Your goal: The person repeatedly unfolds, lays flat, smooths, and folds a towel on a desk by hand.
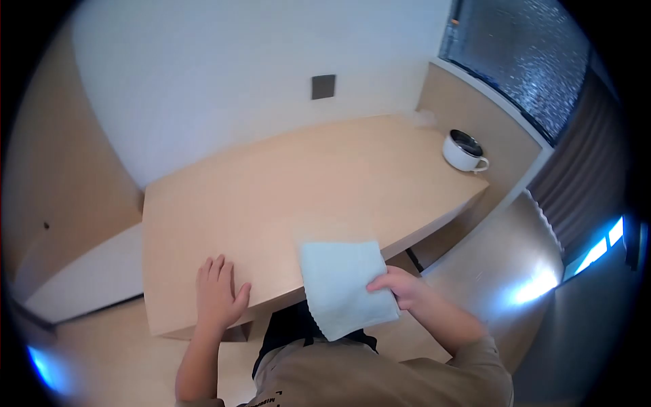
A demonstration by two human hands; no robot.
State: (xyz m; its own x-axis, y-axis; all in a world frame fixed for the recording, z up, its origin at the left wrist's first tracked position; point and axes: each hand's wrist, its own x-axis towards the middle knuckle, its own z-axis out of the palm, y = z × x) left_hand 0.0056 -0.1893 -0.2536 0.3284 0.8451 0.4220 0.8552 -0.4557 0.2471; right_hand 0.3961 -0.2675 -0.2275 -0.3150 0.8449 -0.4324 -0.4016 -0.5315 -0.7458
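My right hand [397, 286] grips the right edge of a pale blue-green cloth [344, 281], thumb on top and the other fingers hidden behind it. The cloth is spread fairly flat, partly over the front edge of the wooden table [305, 180] and partly in front of my body. Resting palm down on the table near its front left is my left hand [220, 292], with the thumb apart from the fingers and nothing held. On the far right of the table stands a white mug [464, 150] with a dark inside and its handle toward the right.
Behind the table rises a white wall with a dark square plate [323, 87]. A wooden panel [102, 149] borders the left. On the right are a low partition, a textured window [519, 61] and a grey curtain [576, 156].
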